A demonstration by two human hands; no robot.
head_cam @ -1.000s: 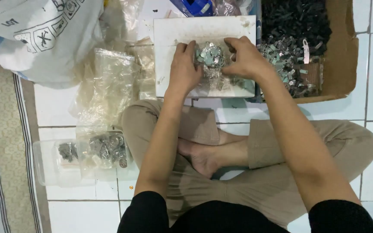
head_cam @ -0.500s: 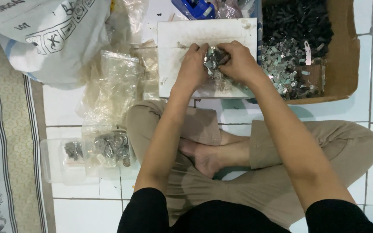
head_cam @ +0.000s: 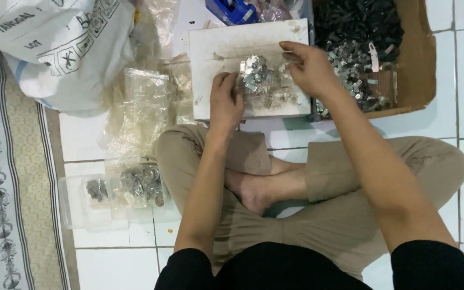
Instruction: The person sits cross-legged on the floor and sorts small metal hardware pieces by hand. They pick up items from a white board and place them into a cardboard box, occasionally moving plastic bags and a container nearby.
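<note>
Person sits cross-legged on the tiled floor (head_cam: pixel 447 80), bare foot (head_cam: pixel 256 196) tucked in front, khaki trousers (head_cam: pixel 345 215). Off to their left there's a clear plastic tub (head_cam: pixel 71 207) w/ filled clear bags of metal bits (head_cam: pixel 140 185), and a stack of empty clear bags (head_cam: pixel 138 107) just beyond. Further out, left hand (head_cam: pixel 225 102) lies on a white board (head_cam: pixel 216 53), fingers curled against the near-left edge of a small pile of shiny metal clips (head_cam: pixel 259 80) in the board's middle, not gripping anything afaict. Right hand (head_cam: pixel 312 67) hovers at the pile's far-right side, fingers pinched narrow; can't tell if there's a clip between them tbh. To do this bit well imo: keep the left hand as a wall so bits don't skate off the board, and pick w/ fingertips only. Pile is a loose clump, clips pointing every which way, no clear long axis. Beyond the right hand, a cardboard box (head_cam: pixel 420 64) w/ dark and silver parts (head_cam: pixel 361 37). Far left a big white printed sack (head_cam: pixel 55 48), top edge a blue tape dispenser (head_cam: pixel 232 9).
</note>
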